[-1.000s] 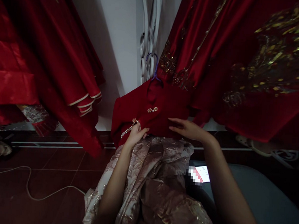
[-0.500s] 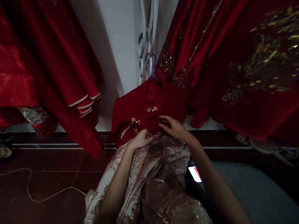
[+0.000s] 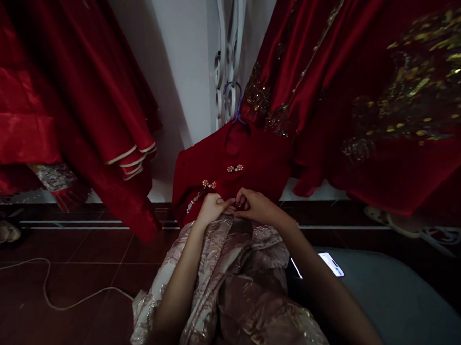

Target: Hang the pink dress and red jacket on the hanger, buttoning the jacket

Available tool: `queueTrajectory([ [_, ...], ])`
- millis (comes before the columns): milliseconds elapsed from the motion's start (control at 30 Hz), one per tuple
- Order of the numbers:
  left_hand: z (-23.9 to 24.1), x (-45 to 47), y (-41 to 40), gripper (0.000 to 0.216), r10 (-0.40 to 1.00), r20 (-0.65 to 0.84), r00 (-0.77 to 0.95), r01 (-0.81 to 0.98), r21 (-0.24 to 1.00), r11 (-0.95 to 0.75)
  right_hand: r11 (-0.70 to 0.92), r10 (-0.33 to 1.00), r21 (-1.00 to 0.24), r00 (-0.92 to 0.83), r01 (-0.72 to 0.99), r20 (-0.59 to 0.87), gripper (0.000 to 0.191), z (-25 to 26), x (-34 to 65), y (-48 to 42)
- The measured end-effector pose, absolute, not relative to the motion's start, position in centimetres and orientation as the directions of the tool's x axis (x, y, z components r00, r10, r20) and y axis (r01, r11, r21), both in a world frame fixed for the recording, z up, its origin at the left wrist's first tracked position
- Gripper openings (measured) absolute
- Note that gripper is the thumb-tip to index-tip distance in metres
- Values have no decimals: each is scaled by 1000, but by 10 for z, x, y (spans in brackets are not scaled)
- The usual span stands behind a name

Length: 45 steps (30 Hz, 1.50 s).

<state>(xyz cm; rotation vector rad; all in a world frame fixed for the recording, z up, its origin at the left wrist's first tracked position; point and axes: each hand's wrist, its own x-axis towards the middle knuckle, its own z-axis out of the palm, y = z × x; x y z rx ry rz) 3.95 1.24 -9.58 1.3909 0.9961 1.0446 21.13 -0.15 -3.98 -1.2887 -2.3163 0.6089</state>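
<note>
Head view: red garments hang at both sides, one group [image 3: 89, 72] on the left and one [image 3: 336, 70] with gold sequins on the right. A shiny skirt [image 3: 262, 303] spreads across the near middle, between the two forearms, and a grey seat [image 3: 382, 293] lies to the right. Beyond the skirt is the red top [image 3: 198, 163], straight ahead of the person and within reach of both hands; its long axis runs away from the body, neck far and lower edge near, where it meets the skirt. Whether the two are joined is hidden. The left hand [image 3: 212, 208] and the right hand [image 3: 258, 205] come in from opposite sides to the middle of that lower edge, thumbs and fingers drawn in narrow, fingertips almost meeting. Neither is clearly nearer, so the relation that counts, I judge, is the short stretch of cloth between the two sets of fingertips. What they pinch, if anything, I can't make out. A purple hanger [image 3: 239, 105] rises at the neck, on the far side from the hands. A lit phone [image 3: 331, 264] rests beyond the right forearm. Smallest, a pearl clasp [image 3: 235, 168] sits on the top's midline, just past the fingers, and a flower ornament [image 3: 209, 184] lies just beyond the left hand.
</note>
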Motion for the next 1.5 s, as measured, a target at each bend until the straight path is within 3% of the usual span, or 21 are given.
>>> queueTrajectory([
  [133,-94,35,15,41,966,127,226,-82,990,-111,444,878,-610,-454,656,151,36,-52,214,6],
  [233,-95,29,18,37,966,193,171,-48,981,-188,385,879,-734,-464,560,107,41,-56,217,9],
  [333,-98,25,21,34,968,194,157,-22,981,-193,331,880,-796,-470,506,67,34,-58,218,11],
  [800,-91,31,16,46,975,103,196,-176,982,-68,400,907,-717,-357,570,222,29,-60,209,15],
  [867,-87,22,15,39,982,113,154,-90,991,-101,393,914,-714,-332,579,234,26,-57,207,14],
  [933,-82,9,13,27,988,138,70,146,978,-147,373,926,-711,-289,596,243,24,-56,207,13],
  [1000,-79,-6,9,18,984,180,13,451,877,-167,353,935,-709,-247,611,253,22,-56,208,14],
  [1100,-78,-23,5,25,960,222,170,715,643,-275,309,950,-730,-165,610,264,21,-59,207,16],
  [1200,-84,-25,4,38,909,246,336,773,479,-416,244,969,-844,-85,478,232,26,-59,202,15],
  [1300,-91,-16,4,35,910,270,315,831,384,-402,177,977,-954,-158,242,141,32,-50,197,9],
  [1400,-94,-11,5,21,914,285,288,858,347,-378,92,952,-989,-302,113,54,33,-37,191,0],
  [1500,-94,-14,8,14,897,332,291,840,360,-405,-2,942,-999,-334,50,-19,31,-39,184,-1],
])
